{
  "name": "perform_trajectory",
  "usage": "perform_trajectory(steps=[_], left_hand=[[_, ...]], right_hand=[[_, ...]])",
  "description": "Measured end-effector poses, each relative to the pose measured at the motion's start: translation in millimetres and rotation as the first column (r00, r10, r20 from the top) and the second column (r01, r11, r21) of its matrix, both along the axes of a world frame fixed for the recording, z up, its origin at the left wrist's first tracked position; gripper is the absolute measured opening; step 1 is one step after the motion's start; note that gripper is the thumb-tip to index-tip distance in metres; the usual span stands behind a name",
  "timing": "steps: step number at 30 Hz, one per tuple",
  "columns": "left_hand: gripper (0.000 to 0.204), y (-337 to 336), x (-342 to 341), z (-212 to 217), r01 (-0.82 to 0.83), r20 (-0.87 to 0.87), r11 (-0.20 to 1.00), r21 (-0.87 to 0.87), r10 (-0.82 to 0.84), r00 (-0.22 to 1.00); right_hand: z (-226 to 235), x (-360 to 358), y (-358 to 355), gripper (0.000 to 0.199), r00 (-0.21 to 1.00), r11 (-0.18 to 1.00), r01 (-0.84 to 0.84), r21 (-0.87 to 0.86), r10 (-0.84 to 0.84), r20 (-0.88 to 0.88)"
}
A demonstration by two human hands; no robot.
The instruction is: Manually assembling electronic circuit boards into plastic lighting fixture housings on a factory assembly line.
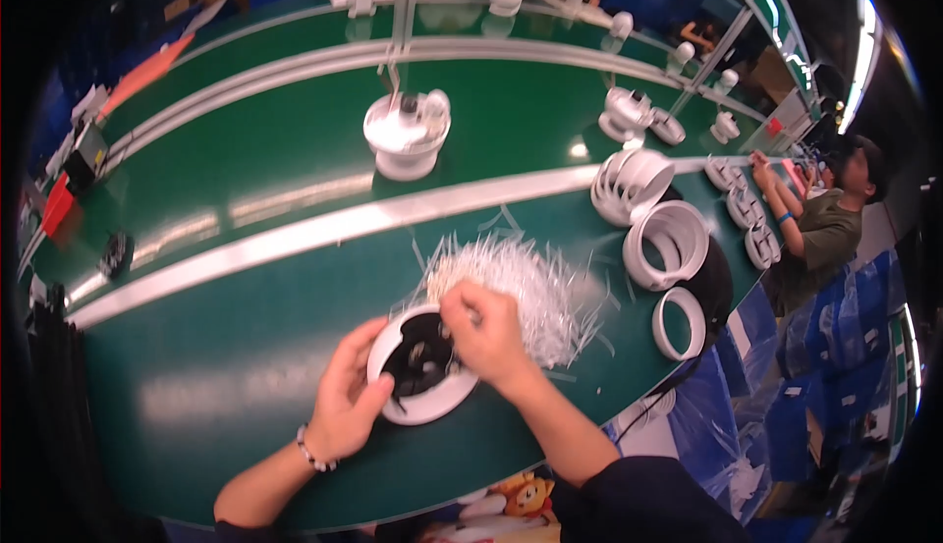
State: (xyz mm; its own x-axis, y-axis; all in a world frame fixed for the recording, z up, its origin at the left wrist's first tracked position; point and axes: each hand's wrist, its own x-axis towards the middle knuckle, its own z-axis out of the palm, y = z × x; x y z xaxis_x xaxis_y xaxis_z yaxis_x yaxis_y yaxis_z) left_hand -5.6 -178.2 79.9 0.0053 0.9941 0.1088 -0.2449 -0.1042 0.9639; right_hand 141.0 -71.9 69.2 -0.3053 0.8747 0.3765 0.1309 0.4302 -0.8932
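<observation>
A round white plastic housing (435, 407) with a black inside sits tilted over the green bench in front of me. My left hand (349, 386) grips its left rim, thumb over the near edge and fingers around the outside. Bent over the right side of the opening, my right hand (483, 332) has its fingers pinched together; whatever they may hold is hidden. Just beyond, a loose heap of thin white strips (530, 293) spreads over the bench and partly behind my right hand.
White ring-shaped housings (666, 244) stand along the right edge, with a single ring (679, 324) nearest me. Past a pale rail, a white assembly (408, 135) rests on the green conveyor (285, 150). Blue crates (835, 396) and a co-worker (835, 209) are to the right.
</observation>
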Motion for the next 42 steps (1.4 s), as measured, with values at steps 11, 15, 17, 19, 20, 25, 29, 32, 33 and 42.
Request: perform_trajectory(steps=[11,15,17,19,20,25,29,32,33,42], left_hand=[[0.043,6.1,-7.1,-3.6,0.030,0.294,0.973,-0.228,0.040,0.955],[0.043,5.1,-7.7,-4.5,0.060,0.318,0.964,-0.259,0.026,0.948],[0.043,5.1,-8.4,-2.2,0.080,0.326,0.962,-0.263,0.010,0.945],[0.044,6.4,-7.9,-2.5,0.102,0.336,0.959,-0.263,-0.008,0.942],[0.045,6.8,-6.9,-4.2,0.088,0.343,0.964,-0.253,0.004,0.939],[0.043,13.6,-9.0,-7.7,-0.144,0.335,0.979,-0.142,0.184,0.924],[0.046,16.1,-24.6,6.5,-0.343,0.280,0.939,-0.021,0.335,0.900],[0.045,13.4,-29.0,12.8,-0.374,0.250,0.927,0.023,0.357,0.900],[0.045,12.7,-28.6,13.0,-0.370,0.267,0.929,0.016,0.353,0.897],[0.044,13.9,-36.5,18.8,-0.313,0.276,0.949,0.041,0.291,0.916]], right_hand=[[0.4,1.8,5.8,0.032,0.988,0.969,-0.110,-0.222,0.131,0.083],[0.0,3.1,4.4,0.033,0.985,0.966,-0.107,-0.235,0.134,0.104],[-2.3,4.6,6.1,0.035,0.974,0.964,-0.104,-0.246,0.149,0.170],[-3.7,5.4,7.6,0.033,0.976,0.951,-0.113,-0.289,0.161,0.148],[-4.6,5.3,8.1,0.032,0.977,0.936,-0.122,-0.330,0.172,0.126],[-6.7,3.4,10.8,0.029,0.953,0.846,-0.283,-0.451,0.197,-0.229],[7.1,4.2,7.2,0.030,0.858,0.625,-0.513,-0.588,0.373,-0.352],[4.3,0.8,-0.7,0.031,0.806,0.553,-0.591,-0.588,0.435,-0.401],[4.2,-1.5,-4.8,0.030,0.803,0.556,-0.596,-0.579,0.421,-0.422],[-3.4,-6.0,-6.4,0.027,0.725,0.503,-0.686,-0.526,0.406,-0.557]])
